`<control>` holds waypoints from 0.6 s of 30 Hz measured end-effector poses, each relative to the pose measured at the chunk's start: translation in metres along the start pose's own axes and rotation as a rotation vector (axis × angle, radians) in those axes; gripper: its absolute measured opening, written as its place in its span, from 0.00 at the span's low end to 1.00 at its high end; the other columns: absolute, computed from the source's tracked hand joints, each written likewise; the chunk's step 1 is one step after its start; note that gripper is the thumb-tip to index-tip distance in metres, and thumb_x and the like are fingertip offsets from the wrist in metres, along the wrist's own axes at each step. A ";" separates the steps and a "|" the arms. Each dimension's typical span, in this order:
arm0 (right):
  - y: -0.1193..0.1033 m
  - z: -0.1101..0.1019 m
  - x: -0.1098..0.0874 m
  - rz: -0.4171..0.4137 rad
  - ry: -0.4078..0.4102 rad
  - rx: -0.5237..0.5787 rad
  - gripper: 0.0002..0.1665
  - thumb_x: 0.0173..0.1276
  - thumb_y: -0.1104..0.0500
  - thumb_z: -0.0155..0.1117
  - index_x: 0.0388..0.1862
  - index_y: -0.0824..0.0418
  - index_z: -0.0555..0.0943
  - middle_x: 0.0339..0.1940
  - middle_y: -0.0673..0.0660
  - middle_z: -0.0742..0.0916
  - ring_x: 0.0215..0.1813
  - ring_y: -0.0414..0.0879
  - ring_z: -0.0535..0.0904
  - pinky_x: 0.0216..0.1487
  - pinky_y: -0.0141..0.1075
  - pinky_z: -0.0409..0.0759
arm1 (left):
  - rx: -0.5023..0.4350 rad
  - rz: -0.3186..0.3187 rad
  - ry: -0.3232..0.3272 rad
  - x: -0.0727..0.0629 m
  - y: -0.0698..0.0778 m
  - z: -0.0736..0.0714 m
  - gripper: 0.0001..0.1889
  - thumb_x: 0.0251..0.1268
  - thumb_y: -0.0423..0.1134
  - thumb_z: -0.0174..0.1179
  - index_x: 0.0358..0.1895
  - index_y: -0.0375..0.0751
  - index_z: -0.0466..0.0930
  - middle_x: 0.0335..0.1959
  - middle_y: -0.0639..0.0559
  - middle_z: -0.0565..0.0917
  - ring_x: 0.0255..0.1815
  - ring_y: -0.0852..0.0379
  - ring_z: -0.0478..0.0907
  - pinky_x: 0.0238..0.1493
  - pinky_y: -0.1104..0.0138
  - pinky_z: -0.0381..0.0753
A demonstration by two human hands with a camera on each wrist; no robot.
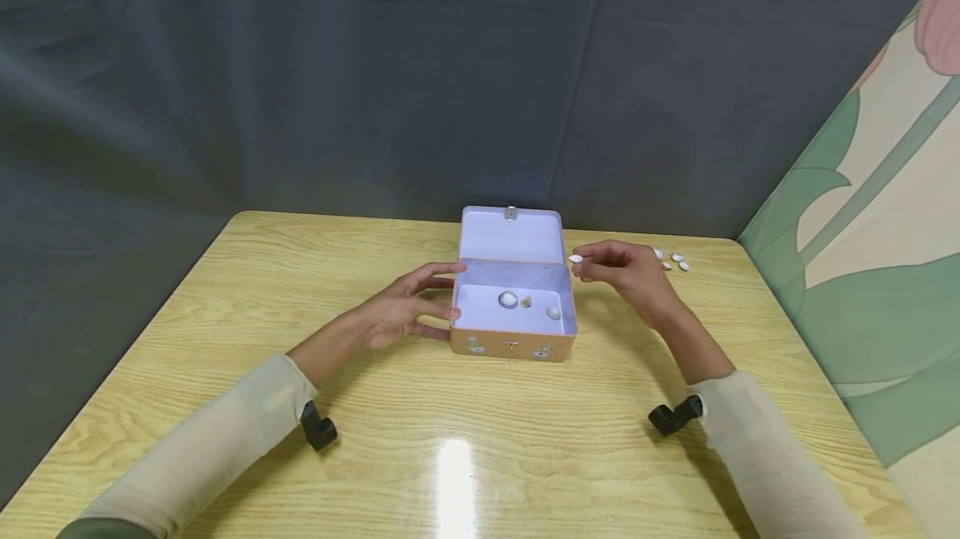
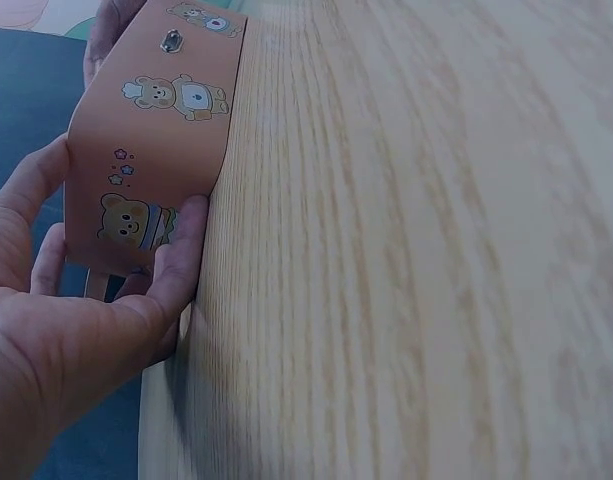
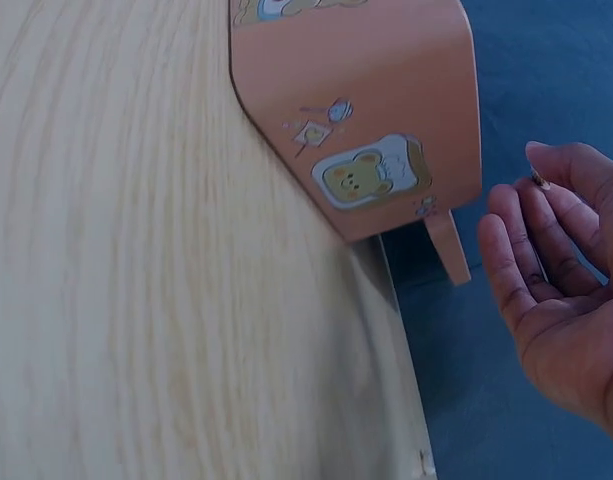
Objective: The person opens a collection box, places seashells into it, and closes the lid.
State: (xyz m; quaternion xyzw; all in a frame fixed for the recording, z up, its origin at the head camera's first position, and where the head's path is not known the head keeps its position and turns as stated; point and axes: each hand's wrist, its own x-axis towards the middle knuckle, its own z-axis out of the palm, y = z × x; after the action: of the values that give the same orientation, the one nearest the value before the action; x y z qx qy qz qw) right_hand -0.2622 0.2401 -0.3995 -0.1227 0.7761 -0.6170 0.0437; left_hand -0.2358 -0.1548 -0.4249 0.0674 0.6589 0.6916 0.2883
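An orange tin box (image 1: 513,346) with bear pictures and a pale lilac inside has its lid (image 1: 512,236) raised. My left hand (image 1: 405,306) touches the box's left end with spread fingers, some at the rim and one low by the front corner, as the left wrist view shows. My right hand (image 1: 618,271) pinches a small white shell (image 1: 575,259) between thumb and fingertips, just off the box's right back corner. Inside the box lie a round white shell (image 1: 507,299), a small brownish shell (image 1: 527,302) and a pale shell (image 1: 553,313).
Several small shells (image 1: 681,262) lie on the wooden table (image 1: 360,456) behind my right hand. A dark curtain (image 1: 405,81) hangs along the back edge, and a flower-patterned panel (image 1: 885,272) borders the right side. The box's side handle (image 3: 448,246) sticks out.
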 end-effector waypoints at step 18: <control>-0.017 0.029 0.009 -0.011 0.003 -0.062 0.21 0.73 0.65 0.80 0.61 0.72 0.90 0.41 0.36 0.95 0.46 0.35 0.90 0.53 0.24 0.90 | -0.001 0.004 -0.010 0.000 0.001 0.000 0.43 0.76 0.26 0.70 0.88 0.60 0.67 0.89 0.43 0.59 0.74 0.40 0.79 0.66 0.45 0.95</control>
State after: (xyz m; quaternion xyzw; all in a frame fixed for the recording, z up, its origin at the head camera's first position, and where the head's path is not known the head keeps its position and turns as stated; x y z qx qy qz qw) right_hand -0.2626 0.2072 -0.3890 -0.1273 0.7942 -0.5932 0.0352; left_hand -0.2362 -0.1547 -0.4244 0.0719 0.6570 0.6920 0.2903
